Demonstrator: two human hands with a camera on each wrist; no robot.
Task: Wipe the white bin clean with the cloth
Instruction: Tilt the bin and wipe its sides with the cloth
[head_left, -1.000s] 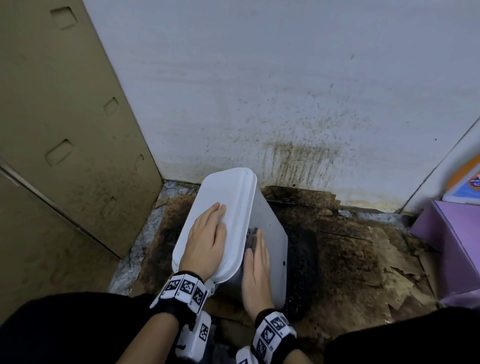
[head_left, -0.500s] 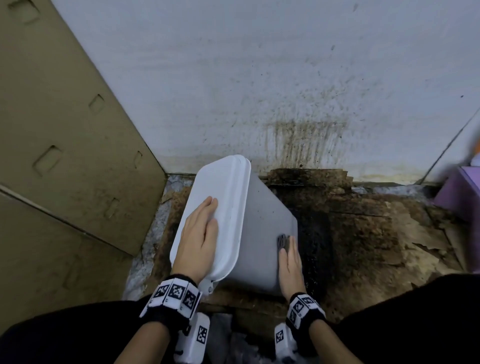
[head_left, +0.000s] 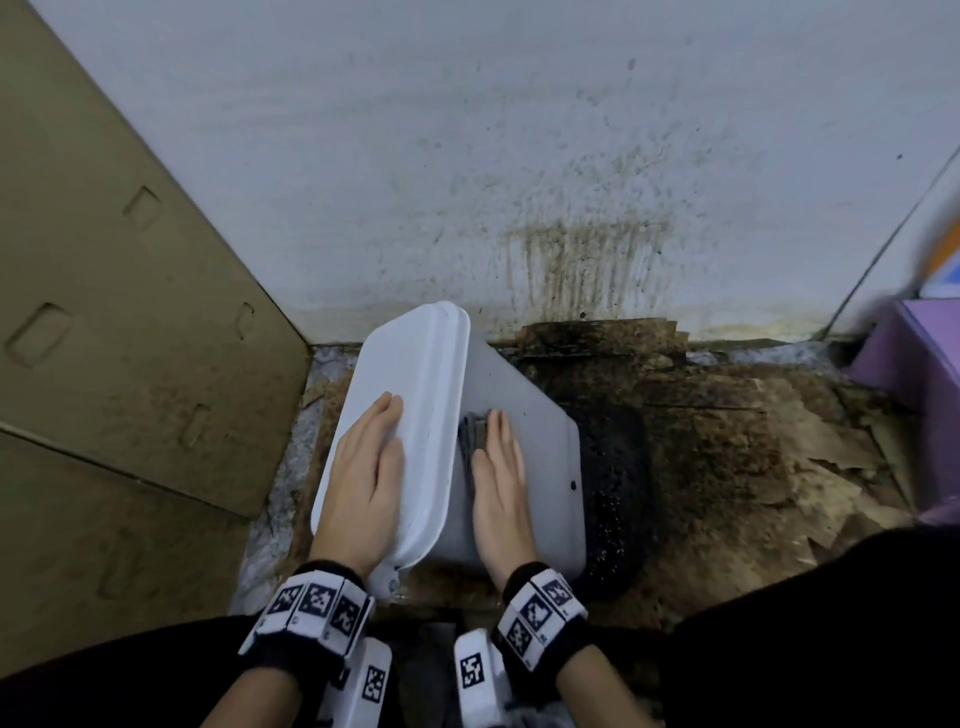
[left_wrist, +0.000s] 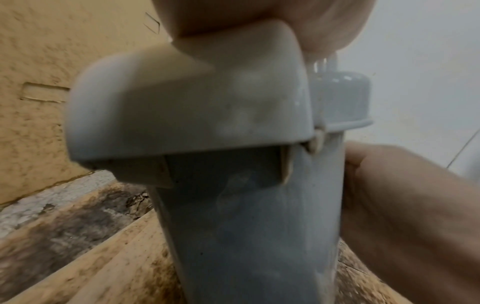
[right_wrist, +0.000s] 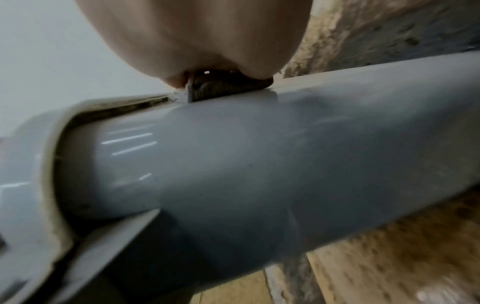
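Note:
A white lidded bin (head_left: 535, 457) stands tilted on the dirty floor by the wall. My left hand (head_left: 366, 478) lies flat on its lid (head_left: 415, 374), fingers straight. My right hand (head_left: 501, 483) presses a dark grey cloth (head_left: 470, 434) flat against the bin's right side, just below the lid's rim. The cloth pokes out past my fingertips and thumb. In the right wrist view the cloth (right_wrist: 221, 88) is squeezed between my palm and the bin wall (right_wrist: 259, 160). The left wrist view shows the bin's hinge end (left_wrist: 187, 115) under my palm.
A stained white wall (head_left: 519, 156) rises right behind the bin. A brown cardboard panel (head_left: 119, 291) leans at the left. A purple box (head_left: 919, 364) sits at the right. The floor (head_left: 727, 441) is covered in dark grime and torn cardboard.
My right hand slid with the cloth along the bin's side, out toward the lower right edge, then back up beside the lid rim. The left hand stayed on the lid.

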